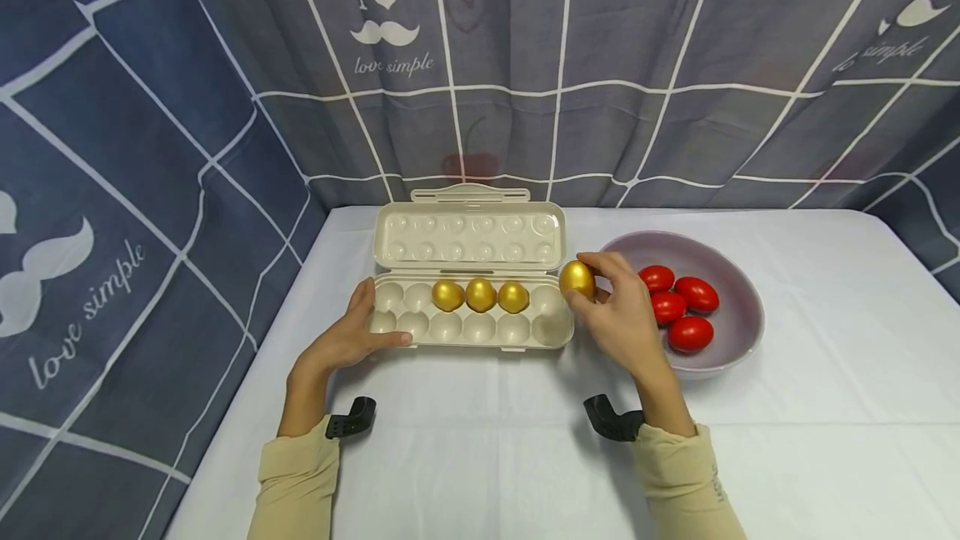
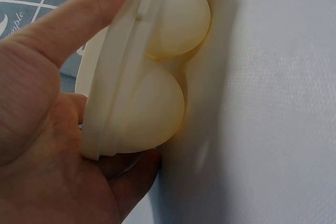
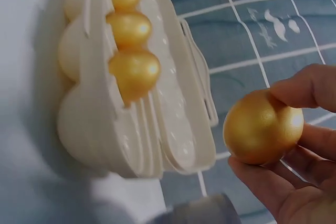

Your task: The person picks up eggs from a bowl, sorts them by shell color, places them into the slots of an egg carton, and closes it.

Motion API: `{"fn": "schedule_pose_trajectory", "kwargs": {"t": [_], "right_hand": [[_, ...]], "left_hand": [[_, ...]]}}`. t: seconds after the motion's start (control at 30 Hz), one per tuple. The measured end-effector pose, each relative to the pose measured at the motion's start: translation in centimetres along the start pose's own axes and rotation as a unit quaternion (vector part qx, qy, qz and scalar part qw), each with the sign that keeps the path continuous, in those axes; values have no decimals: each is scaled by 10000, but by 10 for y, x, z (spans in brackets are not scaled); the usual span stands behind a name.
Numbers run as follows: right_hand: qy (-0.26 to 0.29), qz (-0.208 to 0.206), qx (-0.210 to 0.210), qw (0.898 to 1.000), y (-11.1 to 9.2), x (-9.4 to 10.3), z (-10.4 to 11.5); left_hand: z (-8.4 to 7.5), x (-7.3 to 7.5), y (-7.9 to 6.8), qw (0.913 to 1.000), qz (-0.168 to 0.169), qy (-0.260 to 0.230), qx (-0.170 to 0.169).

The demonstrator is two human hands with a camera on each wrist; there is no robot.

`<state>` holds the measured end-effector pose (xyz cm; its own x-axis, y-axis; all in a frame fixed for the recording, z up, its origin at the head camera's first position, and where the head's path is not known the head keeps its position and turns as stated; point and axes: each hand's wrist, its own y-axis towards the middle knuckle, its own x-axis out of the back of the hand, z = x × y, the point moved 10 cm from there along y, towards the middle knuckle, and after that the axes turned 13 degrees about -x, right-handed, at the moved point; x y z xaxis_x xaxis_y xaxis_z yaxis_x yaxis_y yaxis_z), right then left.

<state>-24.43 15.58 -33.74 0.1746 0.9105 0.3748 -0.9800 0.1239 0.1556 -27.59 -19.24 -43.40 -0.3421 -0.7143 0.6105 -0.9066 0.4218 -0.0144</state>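
Note:
A cream plastic egg carton [image 1: 468,328] stands on the table with its lid [image 1: 470,235] raised at the back. In its back row sit three golden eggs [image 1: 481,295] side by side. My left hand [image 1: 345,338] grips the carton's left end, the thumb along the front rim; the left wrist view shows fingers beneath the end cup [image 2: 152,111]. Between thumb and fingertips, my right hand [image 1: 621,307] pinches another golden egg [image 3: 262,127] just off the carton's right end. That hand partly covers the near-left side of a purple bowl [image 1: 738,319].
Several red eggs [image 1: 692,334] lie in the bowl at the right. White cloth [image 1: 487,432] covers the table. A dark grid-patterned curtain [image 1: 510,48] hangs behind the table and along its left side. A black wrist mount [image 1: 611,419] sits on each wrist.

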Motion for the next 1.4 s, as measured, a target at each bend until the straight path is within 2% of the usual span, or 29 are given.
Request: {"fn": "schedule_pose_trajectory", "kwargs": {"t": [0.1, 0.37, 0.57, 0.97, 1.23, 1.4], "right_hand": [[-24, 37, 76, 10000, -1, -11, 3], [254, -341, 256, 9988, -1, -22, 2], [-75, -456, 118, 9989, -2, -28, 0], [-152, -416, -5, 9990, -1, -49, -17], [-698, -518, -29, 9962, -2, -54, -26], [-842, -589, -69, 9947, -2, -58, -28]], "left_hand": [[0, 1, 0, 10000, -6, -11, 29], [1, 1, 0, 10000, -32, -37, 77], [1, 1, 1, 10000, -50, -30, 27], [-3, 1, 2, 10000, -63, -35, 14], [-2, 0, 2, 10000, -43, -36, 54], [-1, 1, 1, 9999, -89, -23, 76]]}}
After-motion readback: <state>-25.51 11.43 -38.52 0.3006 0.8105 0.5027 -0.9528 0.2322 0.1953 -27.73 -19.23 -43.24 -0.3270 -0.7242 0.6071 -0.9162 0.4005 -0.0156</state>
